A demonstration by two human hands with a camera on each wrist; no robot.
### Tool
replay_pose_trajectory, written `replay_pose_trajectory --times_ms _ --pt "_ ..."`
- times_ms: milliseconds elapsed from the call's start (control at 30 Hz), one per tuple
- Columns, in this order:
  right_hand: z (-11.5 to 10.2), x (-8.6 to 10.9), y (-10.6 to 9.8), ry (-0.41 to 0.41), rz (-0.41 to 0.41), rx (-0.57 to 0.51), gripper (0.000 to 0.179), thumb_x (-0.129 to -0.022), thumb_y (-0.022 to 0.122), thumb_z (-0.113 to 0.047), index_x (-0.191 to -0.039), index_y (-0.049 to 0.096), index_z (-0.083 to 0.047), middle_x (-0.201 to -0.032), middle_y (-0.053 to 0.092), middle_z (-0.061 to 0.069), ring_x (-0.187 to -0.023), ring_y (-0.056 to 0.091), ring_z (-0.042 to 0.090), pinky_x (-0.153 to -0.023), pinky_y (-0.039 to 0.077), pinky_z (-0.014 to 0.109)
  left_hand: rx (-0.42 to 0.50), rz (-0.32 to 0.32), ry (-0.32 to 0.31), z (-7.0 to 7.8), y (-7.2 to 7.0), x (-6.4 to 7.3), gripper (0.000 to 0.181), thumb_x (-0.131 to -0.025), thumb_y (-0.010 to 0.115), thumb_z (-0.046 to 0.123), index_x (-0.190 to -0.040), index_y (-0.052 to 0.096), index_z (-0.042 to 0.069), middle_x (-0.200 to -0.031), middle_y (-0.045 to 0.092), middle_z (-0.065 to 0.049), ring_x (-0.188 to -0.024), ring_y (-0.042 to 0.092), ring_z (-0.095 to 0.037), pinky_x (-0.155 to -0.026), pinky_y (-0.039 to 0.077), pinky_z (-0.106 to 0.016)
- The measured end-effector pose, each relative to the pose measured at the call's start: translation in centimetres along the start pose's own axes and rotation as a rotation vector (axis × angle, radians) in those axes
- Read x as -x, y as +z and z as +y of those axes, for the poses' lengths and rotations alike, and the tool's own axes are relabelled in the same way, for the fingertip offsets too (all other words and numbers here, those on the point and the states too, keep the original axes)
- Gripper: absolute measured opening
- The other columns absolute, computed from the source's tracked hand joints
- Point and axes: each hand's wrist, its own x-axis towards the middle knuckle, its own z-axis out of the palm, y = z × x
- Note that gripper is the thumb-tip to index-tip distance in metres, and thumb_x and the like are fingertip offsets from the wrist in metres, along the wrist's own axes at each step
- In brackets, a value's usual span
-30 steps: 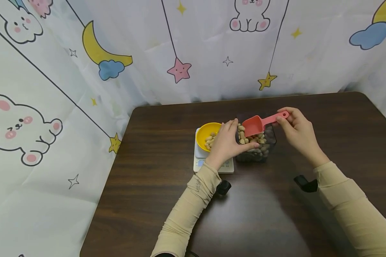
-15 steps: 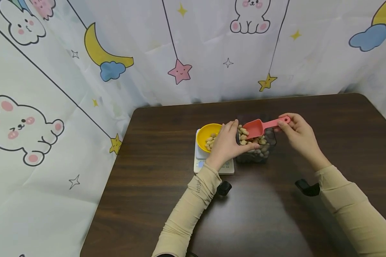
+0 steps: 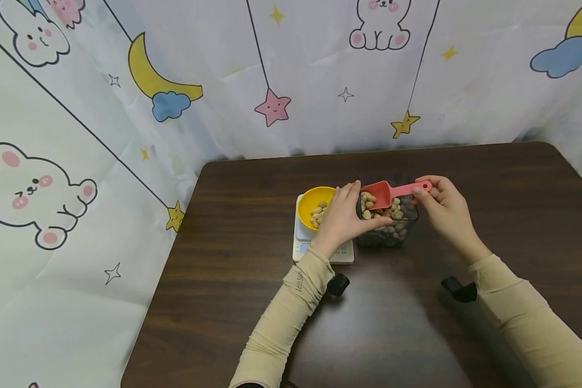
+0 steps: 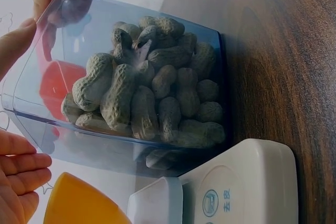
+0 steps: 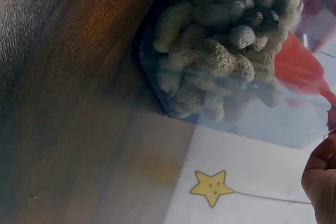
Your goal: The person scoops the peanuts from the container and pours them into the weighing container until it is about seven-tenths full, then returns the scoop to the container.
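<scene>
A pink-red scoop point(image 3: 379, 194) slants in the mouth of a clear, dark-tinted plastic container point(image 3: 409, 233), its blade down among unshelled peanuts point(image 4: 122, 98). My right hand point(image 3: 446, 215) pinches the end of its handle between thumb and fingers. At the container's near left corner rests my left hand point(image 3: 338, 220), fingers straight along the left side and thumb stretched along the front rim. Left of it, a yellow bowl point(image 3: 310, 196) with some peanuts stands on a white kitchen scale point(image 3: 343, 255). The left hand hides part of both bowl and scale.
All of this stands on a dark brown wooden table point(image 3: 242, 226), toward its far edge. Behind and to the left hangs a white cloth point(image 3: 310, 64) printed with stars, moons and bears. Black wrist devices point(image 3: 338, 284) sit beneath both forearms.
My right hand has lowered the scoop and drawn it slightly left, its blade now deeper in the peanuts and its handle flatter. The left hand stays at the container.
</scene>
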Motion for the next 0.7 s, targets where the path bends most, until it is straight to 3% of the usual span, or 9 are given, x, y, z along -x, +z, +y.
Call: replay_pose_trajectory --times_ms 200,367,433,700 --pt "0.15 -0.09 -0.22 0.09 -0.008 -0.181 0.034 -0.093 0.054 -0.026 -0.12 0.049 -0.006 -0.079 0.062 -0.023 -0.071 0.057 -0.005 -0.057 0.043 0.009 -0.008 -0.001 -0.007 0.04 -0.09 0.06 0.103 -0.069 0.063 0.07 -0.147 0.028 0.012 -0.151 0.034 -0.005 -0.14 0.03 -0.025 -0.117 0.026 -0.039" --pt "0.25 -0.1 -0.47 0.146 -0.024 -0.553 0.024 -0.09 0.059 -0.018 -0.111 0.053 -0.01 -0.08 0.067 -0.011 -0.07 0.062 0.001 -0.068 0.05 0.006 -0.001 -0.023 -0.024 0.09 -0.06 0.07 0.102 -0.071 0.062 0.07 -0.148 0.026 0.013 -0.152 0.031 -0.005 -0.141 0.028 -0.025 -0.118 0.023 -0.039" --pt "0.26 -0.09 -0.45 0.152 -0.034 -0.647 0.022 -0.089 0.06 -0.016 -0.109 0.054 -0.01 -0.081 0.068 -0.008 -0.069 0.063 0.003 -0.072 0.052 0.009 0.004 -0.029 -0.03 0.08 0.01 0.02 0.102 -0.071 0.062 0.07 -0.148 0.026 0.014 -0.152 0.031 -0.005 -0.142 0.027 -0.025 -0.118 0.024 -0.039" --pt "0.21 0.23 -0.35 0.152 -0.062 -0.781 0.021 -0.09 0.057 -0.013 -0.109 0.051 -0.006 -0.085 0.066 -0.004 -0.071 0.064 0.004 -0.071 0.053 0.011 0.003 -0.043 -0.041 -0.03 -0.06 -0.03 0.102 -0.071 0.061 0.071 -0.149 0.024 0.016 -0.153 0.03 -0.003 -0.142 0.026 -0.025 -0.118 0.024 -0.04"
